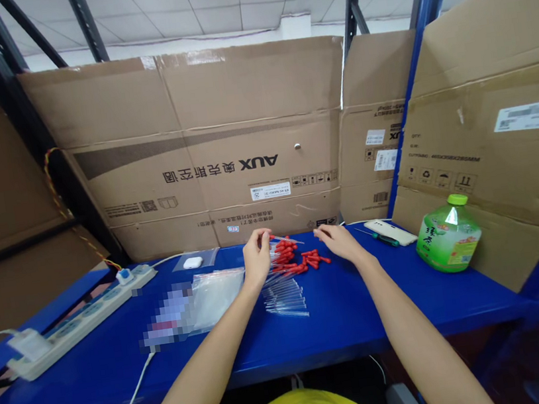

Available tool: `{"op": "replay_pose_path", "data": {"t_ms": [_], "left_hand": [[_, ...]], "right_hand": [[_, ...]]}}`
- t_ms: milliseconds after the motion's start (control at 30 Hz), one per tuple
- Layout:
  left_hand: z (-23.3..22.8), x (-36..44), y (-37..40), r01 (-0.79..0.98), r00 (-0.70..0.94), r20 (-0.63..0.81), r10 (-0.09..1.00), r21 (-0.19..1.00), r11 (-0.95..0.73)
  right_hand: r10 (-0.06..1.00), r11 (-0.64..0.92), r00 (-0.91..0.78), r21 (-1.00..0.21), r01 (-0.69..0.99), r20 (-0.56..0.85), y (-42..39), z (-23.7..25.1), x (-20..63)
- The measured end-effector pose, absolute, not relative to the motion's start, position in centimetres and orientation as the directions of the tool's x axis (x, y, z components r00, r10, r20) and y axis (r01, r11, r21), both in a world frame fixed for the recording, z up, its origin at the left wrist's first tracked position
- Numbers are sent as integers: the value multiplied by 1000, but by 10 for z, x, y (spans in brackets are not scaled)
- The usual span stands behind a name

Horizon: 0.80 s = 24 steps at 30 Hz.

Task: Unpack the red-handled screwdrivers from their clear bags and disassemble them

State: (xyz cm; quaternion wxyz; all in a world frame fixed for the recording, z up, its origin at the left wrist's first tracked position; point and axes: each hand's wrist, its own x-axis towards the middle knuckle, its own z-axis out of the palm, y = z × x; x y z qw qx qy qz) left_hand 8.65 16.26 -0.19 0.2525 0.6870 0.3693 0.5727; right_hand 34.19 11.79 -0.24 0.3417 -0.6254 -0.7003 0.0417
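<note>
- Centrally, just above mid-frame, the left hand [257, 257] is raised over the blue shelf surface [345, 312], fingers closed in a pinch on a thin clear tube [287, 238] that runs rightward from the fingertips.
- The right hand [338, 240] sits slightly right of centre, palm down, fingers loosely curled over the surface; whether it grips anything cannot be told.
- Between the two hands lies a heap of small red caps [297, 258], with a few scattered toward the right hand.
- Directly below the heap, at mid-frame, a row of clear tubes [284, 297] lies flat, roughly parallel to one another.
- Left of the left wrist, clear plastic bags [215, 296] lie flat, next to a blurred patch.
- Further back, left of centre, a small white case [192, 262] rests on another clear bag.
- At the left of the frame, a white power strip [85, 318] runs diagonally, with a white plug block at its lower end.
- Right of centre, a white phone [390, 230] lies near the back edge, a green-handled screwdriver [379, 237] just beside it.
- At the right of the frame, a green bottle [447, 235] with a green cap stands upright on the surface.
- Cardboard sheets [221, 142] stand behind the surface across the upper half of the frame.
</note>
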Motion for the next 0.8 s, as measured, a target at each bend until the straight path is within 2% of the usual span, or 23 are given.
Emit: {"op": "replay_pose_path", "data": {"t_ms": [67,100,133,233,333,533,633,800], "left_hand": [[-6,88,166,169,90,575,813,796,-582],[-7,89,167,155,94,567,818,803,-575],[-8,90,166,153,98,563,820,806,-572],[-5,92,160,199,143,584,799,774,-602],[0,94,150,215,197,620,760,729,-650],[4,94,145,170,282,571,771,761,-626],[4,89,149,146,320,558,766,769,-622],[7,93,144,155,229,593,772,761,-630]], "right_hand": [[864,337,-44,-512,790,501,114,5,327],[844,391,-94,-486,782,527,112,7,318],[818,424,-134,-429,798,559,110,9,309],[732,414,-224,-160,896,644,105,10,284],[720,381,-298,2,924,627,104,6,266],[780,310,-252,-4,951,572,107,-2,252],[805,275,-251,38,961,537,106,-1,254],[812,253,-261,87,963,523,108,-1,253]]}}
